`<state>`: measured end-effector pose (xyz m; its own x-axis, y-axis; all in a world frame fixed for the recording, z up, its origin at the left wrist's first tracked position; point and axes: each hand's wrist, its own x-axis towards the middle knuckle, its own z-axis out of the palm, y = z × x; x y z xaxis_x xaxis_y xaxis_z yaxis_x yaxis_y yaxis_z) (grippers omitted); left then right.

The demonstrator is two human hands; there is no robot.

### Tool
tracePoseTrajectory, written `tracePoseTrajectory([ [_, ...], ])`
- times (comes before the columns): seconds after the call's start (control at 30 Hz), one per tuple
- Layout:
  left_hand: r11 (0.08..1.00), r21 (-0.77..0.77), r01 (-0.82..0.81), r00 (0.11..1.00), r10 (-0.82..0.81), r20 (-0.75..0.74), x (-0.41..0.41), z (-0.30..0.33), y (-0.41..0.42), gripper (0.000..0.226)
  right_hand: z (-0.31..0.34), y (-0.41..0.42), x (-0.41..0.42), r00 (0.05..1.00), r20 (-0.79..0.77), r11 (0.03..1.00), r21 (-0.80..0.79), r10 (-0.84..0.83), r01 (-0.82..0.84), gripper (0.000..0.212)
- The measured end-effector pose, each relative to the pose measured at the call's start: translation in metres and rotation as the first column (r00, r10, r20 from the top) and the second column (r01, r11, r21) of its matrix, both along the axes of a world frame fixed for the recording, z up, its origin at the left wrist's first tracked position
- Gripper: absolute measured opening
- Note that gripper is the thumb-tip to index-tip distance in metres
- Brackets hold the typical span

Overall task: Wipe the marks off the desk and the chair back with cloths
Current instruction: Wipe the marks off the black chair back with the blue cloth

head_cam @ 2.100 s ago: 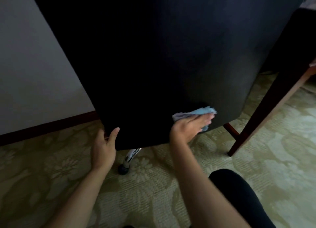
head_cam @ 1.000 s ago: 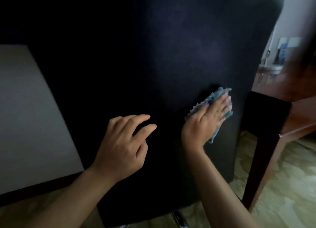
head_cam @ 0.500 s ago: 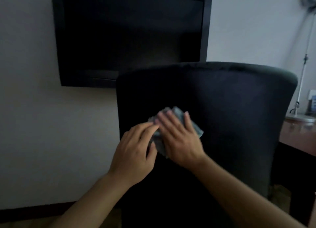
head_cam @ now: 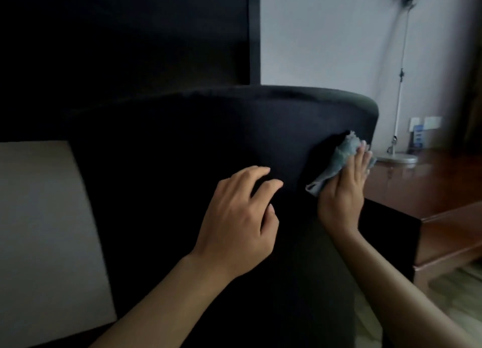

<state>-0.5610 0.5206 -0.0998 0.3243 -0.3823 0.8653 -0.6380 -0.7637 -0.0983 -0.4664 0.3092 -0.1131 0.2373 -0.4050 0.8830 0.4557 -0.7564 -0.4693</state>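
One cloth is all we count, pressed flat by our right hand near the chair back's upper right edge. Our left hand rests loose-fingered on the chair, holding nothing. One desk sits right; no readable writing.

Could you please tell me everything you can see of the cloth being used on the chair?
The cloth is a small, pale blue-grey rag, soft and crumpled, with a frayed-looking top edge. The right hand presses it flat-fingered against the black chair back, near the upper right edge. Its lower corner sticks out left of the palm; the rest is hidden under the fingers.
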Motion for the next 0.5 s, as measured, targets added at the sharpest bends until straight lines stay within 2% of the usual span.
tracePoseTrajectory([
  [0.17,0.998,0.026,0.055,0.998,-0.054,-0.017,0.017,0.011,-0.036,0.036,-0.002,-0.004,-0.003,0.995,0.016,0.983,0.158,0.097,-0.098,0.051],
  [0.3,0.999,0.010,0.046,0.999,-0.046,-0.027,0.021,0.056,-0.034,0.032,0.052,0.001,-0.009,0.997,0.049,0.954,0.293,0.057,-0.069,0.051],
  [0.4,0.999,0.000,0.033,0.996,-0.033,-0.080,0.018,0.083,-0.025,0.028,0.091,0.016,-0.017,0.999,0.042,0.982,0.187,-0.003,-0.005,0.044],
  [0.5,0.996,-0.056,0.068,0.979,-0.078,-0.189,0.008,0.108,-0.016,0.024,0.104,0.029,-0.034,0.997,-0.070,0.998,0.061,-0.019,0.023,0.038],
])
